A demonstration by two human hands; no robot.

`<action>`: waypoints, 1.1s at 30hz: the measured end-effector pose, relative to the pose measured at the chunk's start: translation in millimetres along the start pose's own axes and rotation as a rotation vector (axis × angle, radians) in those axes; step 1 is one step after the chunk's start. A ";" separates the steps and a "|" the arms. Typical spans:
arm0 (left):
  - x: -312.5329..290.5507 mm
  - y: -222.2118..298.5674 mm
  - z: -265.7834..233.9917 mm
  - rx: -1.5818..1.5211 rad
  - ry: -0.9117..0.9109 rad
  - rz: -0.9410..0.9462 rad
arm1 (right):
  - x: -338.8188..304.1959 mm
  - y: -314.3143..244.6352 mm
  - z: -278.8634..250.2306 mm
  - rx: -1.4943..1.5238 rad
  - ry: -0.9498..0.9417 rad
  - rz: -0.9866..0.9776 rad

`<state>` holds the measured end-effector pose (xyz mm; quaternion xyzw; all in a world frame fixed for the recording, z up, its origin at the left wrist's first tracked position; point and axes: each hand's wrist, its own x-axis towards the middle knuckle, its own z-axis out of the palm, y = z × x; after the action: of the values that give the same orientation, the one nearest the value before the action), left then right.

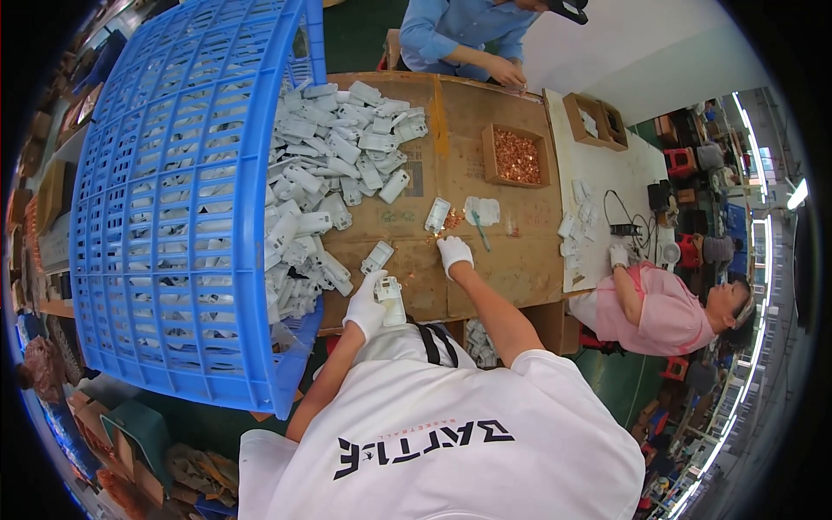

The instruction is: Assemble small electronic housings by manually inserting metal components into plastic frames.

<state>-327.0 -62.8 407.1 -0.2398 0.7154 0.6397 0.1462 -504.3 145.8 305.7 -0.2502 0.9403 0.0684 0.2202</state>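
Observation:
My left hand (366, 307), in a white glove, is closed round a white plastic housing (391, 302) at the near edge of the cardboard-covered table. Another such housing (378, 257) lies just beyond it. My right hand (454, 255), also gloved, is closed over the tabletop beside a small scatter of copper-coloured pieces (451, 218). Whatever its fingertips hold is too small to make out. One housing (438, 214) lies next to those pieces. A big heap of white housings (334, 147) covers the left of the table, spilling from a blue plastic crate (251, 208) on its side.
A cardboard box (542, 180) of copper-coloured pieces stands at the far right, with a clear plastic piece (482, 211) and a teal pen-like tool (481, 232) nearer. One person (455, 39) works across the table. Another in pink (659, 303) sits at the right beside a white table (598, 173).

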 end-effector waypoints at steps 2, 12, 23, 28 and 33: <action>-2.3 6.2 0.7 0.045 0.014 0.021 | 1.9 1.4 1.2 0.071 0.004 0.119; -7.6 9.2 -0.9 0.152 0.130 0.111 | -29.4 -45.3 -36.0 0.579 0.389 0.121; -21.3 46.3 6.7 0.451 0.138 0.075 | -126.0 -119.2 -113.5 0.874 0.207 -0.094; -23.7 45.0 8.7 0.484 0.137 0.097 | -121.4 -116.1 -109.2 0.844 0.139 -0.040; -25.1 41.3 9.3 0.505 0.116 0.152 | -118.2 -112.0 -113.1 0.762 0.079 -0.049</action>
<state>-328.7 -47.0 453.7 -0.1777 0.8755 0.4352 0.1119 -399.2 74.0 457.6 -0.1752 0.8998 -0.3011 0.2628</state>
